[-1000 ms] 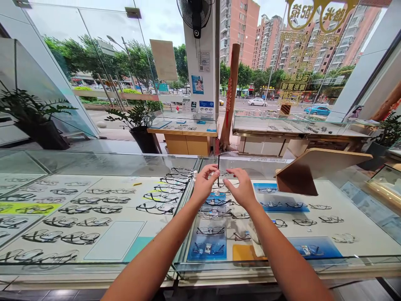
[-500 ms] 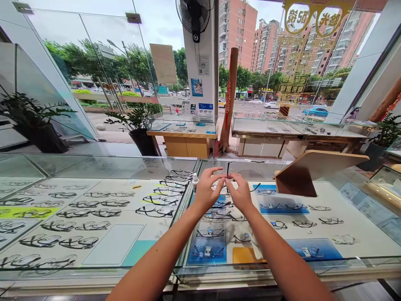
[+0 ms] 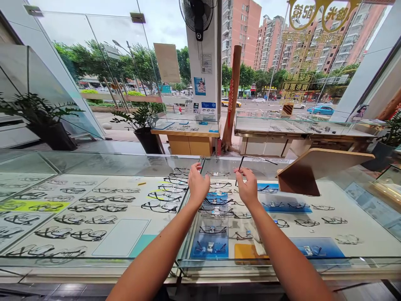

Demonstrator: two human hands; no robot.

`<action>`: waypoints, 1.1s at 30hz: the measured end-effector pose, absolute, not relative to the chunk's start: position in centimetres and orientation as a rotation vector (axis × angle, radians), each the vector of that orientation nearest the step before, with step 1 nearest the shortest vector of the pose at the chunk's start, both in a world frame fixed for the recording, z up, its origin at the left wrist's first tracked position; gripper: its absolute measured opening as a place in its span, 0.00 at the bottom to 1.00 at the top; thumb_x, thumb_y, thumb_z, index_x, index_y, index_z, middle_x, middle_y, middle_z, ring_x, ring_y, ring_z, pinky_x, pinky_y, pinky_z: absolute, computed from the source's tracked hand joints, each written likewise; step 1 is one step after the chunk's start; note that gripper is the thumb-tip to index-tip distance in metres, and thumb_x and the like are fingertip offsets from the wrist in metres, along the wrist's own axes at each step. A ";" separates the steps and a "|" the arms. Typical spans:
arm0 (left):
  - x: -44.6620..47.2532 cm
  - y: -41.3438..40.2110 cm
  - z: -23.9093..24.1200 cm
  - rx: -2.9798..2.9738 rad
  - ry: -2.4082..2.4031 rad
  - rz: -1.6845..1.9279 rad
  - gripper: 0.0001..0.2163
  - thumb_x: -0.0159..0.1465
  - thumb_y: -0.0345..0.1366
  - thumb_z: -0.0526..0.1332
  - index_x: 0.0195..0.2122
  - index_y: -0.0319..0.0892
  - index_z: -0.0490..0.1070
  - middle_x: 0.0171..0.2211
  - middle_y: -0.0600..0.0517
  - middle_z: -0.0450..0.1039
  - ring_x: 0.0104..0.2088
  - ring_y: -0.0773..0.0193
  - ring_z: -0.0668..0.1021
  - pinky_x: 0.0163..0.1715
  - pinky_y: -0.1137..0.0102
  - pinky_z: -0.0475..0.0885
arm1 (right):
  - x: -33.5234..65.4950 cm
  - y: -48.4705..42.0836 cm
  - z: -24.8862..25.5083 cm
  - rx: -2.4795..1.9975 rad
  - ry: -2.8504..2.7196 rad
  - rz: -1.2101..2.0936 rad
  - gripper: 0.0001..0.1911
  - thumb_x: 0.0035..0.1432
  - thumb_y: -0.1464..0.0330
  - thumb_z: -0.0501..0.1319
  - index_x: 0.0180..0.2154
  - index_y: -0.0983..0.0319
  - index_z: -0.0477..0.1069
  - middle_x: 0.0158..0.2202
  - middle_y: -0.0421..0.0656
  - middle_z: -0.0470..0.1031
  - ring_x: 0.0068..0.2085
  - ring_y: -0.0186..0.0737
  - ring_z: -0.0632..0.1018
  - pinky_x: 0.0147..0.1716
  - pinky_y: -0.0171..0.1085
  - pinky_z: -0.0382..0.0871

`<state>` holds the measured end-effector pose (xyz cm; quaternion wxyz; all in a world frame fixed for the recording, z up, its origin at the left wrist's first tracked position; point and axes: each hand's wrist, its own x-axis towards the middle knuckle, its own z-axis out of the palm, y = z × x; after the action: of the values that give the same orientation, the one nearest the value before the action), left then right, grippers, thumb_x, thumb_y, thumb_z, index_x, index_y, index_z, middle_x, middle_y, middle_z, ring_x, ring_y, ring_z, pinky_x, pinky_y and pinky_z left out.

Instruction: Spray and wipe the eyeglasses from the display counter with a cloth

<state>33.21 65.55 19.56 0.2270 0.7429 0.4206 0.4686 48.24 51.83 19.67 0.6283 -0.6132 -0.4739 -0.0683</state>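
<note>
My right hand point(image 3: 247, 187) pinches a thin pair of glasses point(image 3: 242, 162) by its dark temple, just above the glass counter top point(image 3: 125, 165). The frame's other temple stretches right toward the wooden stand. My left hand point(image 3: 197, 184) hovers a little to the left with curled fingers, and I cannot make out anything in it. Both hands are over the seam between two display cases. Rows of eyeglass frames point(image 3: 159, 205) lie under the glass below them.
A tilted wooden stand point(image 3: 313, 169) sits on the counter right of my hands. Potted plants point(image 3: 144, 125) stand behind the counter on the left. More display cases point(image 3: 269, 129), a pillar with a fan point(image 3: 197, 12) and large windows lie beyond.
My hands have drawn apart. The right hand has carried the glasses to the right and the left hand has let go and moved left. The camera has shifted slightly.
</note>
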 end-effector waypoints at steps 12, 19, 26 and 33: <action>33.6 67.5 17.5 2.036 1.181 1.030 0.06 0.69 0.30 0.58 0.46 0.44 0.65 0.42 0.43 0.77 0.41 0.49 0.80 0.41 0.61 0.70 | 48.1 51.7 19.8 -1.409 -1.098 -0.173 0.13 0.70 0.62 0.56 0.39 0.58 0.77 0.44 0.46 0.82 0.49 0.49 0.76 0.51 0.47 0.68; 33.1 67.6 20.3 1.965 0.618 1.187 0.08 0.74 0.43 0.52 0.42 0.46 0.62 0.36 0.51 0.71 0.41 0.57 0.78 0.42 0.64 0.70 | 48.5 51.9 19.7 -1.384 -1.048 -0.159 0.13 0.70 0.61 0.56 0.38 0.58 0.77 0.44 0.47 0.82 0.48 0.49 0.77 0.50 0.46 0.69; 33.5 66.9 20.6 1.717 0.258 0.992 0.21 0.66 0.42 0.66 0.51 0.47 0.55 0.46 0.50 0.72 0.37 0.65 0.78 0.41 0.66 0.74 | 48.5 51.9 19.8 -1.393 -1.043 -0.142 0.13 0.69 0.61 0.56 0.38 0.58 0.77 0.45 0.47 0.82 0.48 0.49 0.77 0.51 0.46 0.68; 33.4 65.7 21.9 1.462 0.266 0.858 0.29 0.68 0.48 0.63 0.67 0.50 0.58 0.47 0.48 0.72 0.43 0.62 0.77 0.43 0.65 0.78 | 48.4 51.8 20.5 -1.250 -1.048 0.164 0.13 0.68 0.58 0.59 0.37 0.58 0.77 0.45 0.46 0.83 0.49 0.49 0.79 0.54 0.47 0.69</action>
<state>33.38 65.69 21.86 0.6540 0.6446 0.1174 0.3782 48.38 51.77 20.50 0.6823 -0.5574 -0.4674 0.0732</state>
